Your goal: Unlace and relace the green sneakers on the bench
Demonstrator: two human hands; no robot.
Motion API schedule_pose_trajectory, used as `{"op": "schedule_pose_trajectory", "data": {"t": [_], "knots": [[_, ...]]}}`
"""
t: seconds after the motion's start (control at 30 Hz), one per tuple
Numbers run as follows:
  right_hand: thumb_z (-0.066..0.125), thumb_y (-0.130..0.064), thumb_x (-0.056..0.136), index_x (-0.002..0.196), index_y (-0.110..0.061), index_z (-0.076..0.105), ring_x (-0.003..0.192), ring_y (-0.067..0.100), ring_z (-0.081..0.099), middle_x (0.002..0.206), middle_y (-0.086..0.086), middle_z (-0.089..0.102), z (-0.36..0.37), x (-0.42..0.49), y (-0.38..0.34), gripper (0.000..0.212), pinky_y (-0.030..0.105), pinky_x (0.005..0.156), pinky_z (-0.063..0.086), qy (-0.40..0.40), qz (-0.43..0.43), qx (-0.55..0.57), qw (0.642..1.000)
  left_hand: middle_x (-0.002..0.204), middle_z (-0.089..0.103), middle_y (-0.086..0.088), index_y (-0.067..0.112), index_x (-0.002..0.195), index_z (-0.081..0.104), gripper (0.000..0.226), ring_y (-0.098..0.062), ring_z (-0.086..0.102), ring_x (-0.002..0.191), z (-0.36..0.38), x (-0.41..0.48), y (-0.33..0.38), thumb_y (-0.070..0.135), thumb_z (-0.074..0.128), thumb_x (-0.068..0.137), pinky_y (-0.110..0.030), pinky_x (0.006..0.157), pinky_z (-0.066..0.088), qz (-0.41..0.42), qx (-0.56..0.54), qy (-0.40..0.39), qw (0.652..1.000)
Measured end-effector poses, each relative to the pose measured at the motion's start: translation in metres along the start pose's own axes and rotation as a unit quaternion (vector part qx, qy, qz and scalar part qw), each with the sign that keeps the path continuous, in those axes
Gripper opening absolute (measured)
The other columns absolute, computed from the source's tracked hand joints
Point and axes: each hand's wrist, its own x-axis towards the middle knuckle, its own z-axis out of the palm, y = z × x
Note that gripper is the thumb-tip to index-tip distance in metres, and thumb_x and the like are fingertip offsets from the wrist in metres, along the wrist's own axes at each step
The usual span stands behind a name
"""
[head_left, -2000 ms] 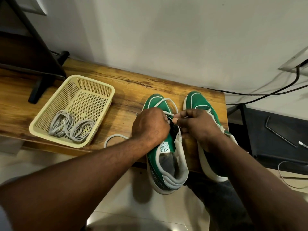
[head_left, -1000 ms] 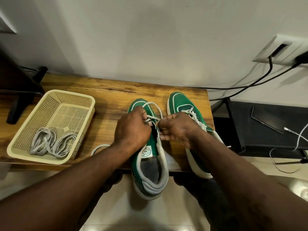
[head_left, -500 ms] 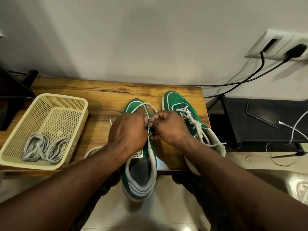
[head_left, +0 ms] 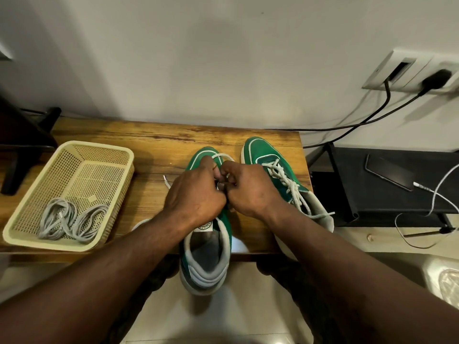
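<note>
Sneaker [head_left: 206, 269] is laid toe-to-wall [head_left: 223, 70], heel overhanging bench [head_left: 149, 142], lace [head_left: 224, 155] pinched by curled left hand [head_left: 196, 194] and right hand [head_left: 248, 192].

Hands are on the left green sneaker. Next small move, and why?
Probably draw the white lace out of another eyelet. The left hand and right hand both pinch it over the tongue of the left green sneaker, slack loops over its toe, and the right green sneaker is laced.
</note>
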Motion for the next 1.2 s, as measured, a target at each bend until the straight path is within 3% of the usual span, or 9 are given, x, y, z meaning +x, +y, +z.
{"op": "schedule_pose_trajectory", "data": {"t": [0.13,0.23,0.37,0.5,0.67,0.77,0.9,1.03,1.2], "knots": [[0.059,-0.007,0.090,0.092,-0.030,0.058,0.079,0.019,0.062,0.088,-0.004,0.065,0.000,-0.001,-0.006,0.023,0.031,0.067,0.045,-0.003,-0.025,-0.031,0.999,0.098,0.067,0.003,0.027,0.113,0.051,0.037,-0.017,0.065,0.080,0.005,-0.007,-0.001,0.022,0.076,0.086,-0.039,0.066,0.058,0.007,0.039,0.038,0.998],[0.058,-0.010,0.089,0.099,-0.024,0.061,0.081,0.021,0.056,0.094,-0.005,0.056,-0.001,-0.002,-0.008,0.018,0.034,0.065,0.042,0.033,-0.048,-0.083,0.995,0.124,0.051,-0.005,0.023,0.127,0.053,0.050,-0.024,0.062,0.092,0.007,-0.013,0.000,0.032,0.080,0.086,-0.033,0.066,0.050,-0.013,0.090,0.076,0.993],[0.060,-0.008,0.091,0.092,-0.026,0.064,0.086,0.017,0.057,0.095,-0.008,0.057,-0.002,0.000,-0.003,0.018,0.040,0.075,0.054,0.050,-0.027,-0.051,0.997,0.110,0.057,-0.004,0.018,0.110,0.074,0.039,-0.019,0.059,0.092,0.016,-0.022,-0.005,0.054,0.068,0.094,-0.034,0.073,0.053,-0.038,0.144,0.064,0.987],[0.063,-0.008,0.094,0.094,-0.026,0.064,0.088,0.014,0.057,0.098,-0.010,0.058,-0.001,-0.003,0.004,0.018,0.034,0.074,0.050,0.052,-0.039,-0.043,0.997,0.111,0.058,-0.005,0.018,0.111,0.076,0.037,-0.022,0.058,0.103,0.023,-0.027,-0.003,0.049,0.063,0.099,-0.041,0.087,0.056,-0.006,0.176,0.086,0.980],[0.060,-0.012,0.098,0.093,-0.021,0.065,0.085,0.017,0.060,0.091,-0.003,0.067,-0.008,-0.001,0.011,0.011,0.033,0.073,0.048,-0.002,-0.007,0.002,1.000,0.110,0.057,-0.005,0.020,0.114,0.076,0.032,-0.024,0.056,0.107,0.027,-0.024,-0.002,0.045,0.066,0.098,-0.043,0.088,0.053,0.003,0.159,0.090,0.983],[0.055,-0.017,0.095,0.094,-0.021,0.061,0.080,0.020,0.060,0.085,0.000,0.066,-0.013,0.002,0.009,0.007,0.031,0.063,0.040,-0.049,-0.016,-0.061,0.997,0.110,0.057,-0.005,0.020,0.114,0.076,0.028,-0.024,0.055,0.107,0.029,-0.023,-0.004,0.041,0.069,0.095,-0.044,0.089,0.053,-0.001,0.127,0.085,0.988],[0.046,-0.031,0.093,0.090,-0.023,0.051,0.068,0.018,0.054,0.076,0.001,0.058,-0.005,0.001,0.008,0.010,0.030,0.058,0.035,-0.039,-0.072,-0.167,0.983,0.101,0.048,-0.002,0.023,0.112,0.076,0.021,-0.026,0.054,0.106,0.029,-0.021,-0.004,0.030,0.067,0.094,-0.047,0.090,0.054,-0.015,0.101,0.074,0.992],[0.040,-0.039,0.087,0.084,-0.024,0.050,0.064,0.022,0.054,0.070,0.001,0.054,-0.002,0.005,0.003,0.018,0.031,0.058,0.042,-0.032,-0.088,-0.199,0.975,0.105,0.054,-0.003,0.023,0.110,0.076,0.020,-0.025,0.055,0.105,0.029,-0.019,-0.007,0.026,0.068,0.092,-0.048,0.090,0.054,-0.020,0.097,0.070,0.993],[0.046,-0.038,0.099,0.070,-0.024,0.049,0.063,0.016,0.053,0.068,0.001,0.054,-0.005,0.009,0.000,0.033,0.030,0.058,0.037,-0.036,-0.054,-0.201,0.977,0.097,0.044,0.002,0.025,0.107,0.075,0.014,-0.024,0.053,0.104,0.028,-0.017,-0.005,0.029,0.067,0.096,-0.047,0.091,0.049,-0.033,0.109,0.072,0.991]]}}
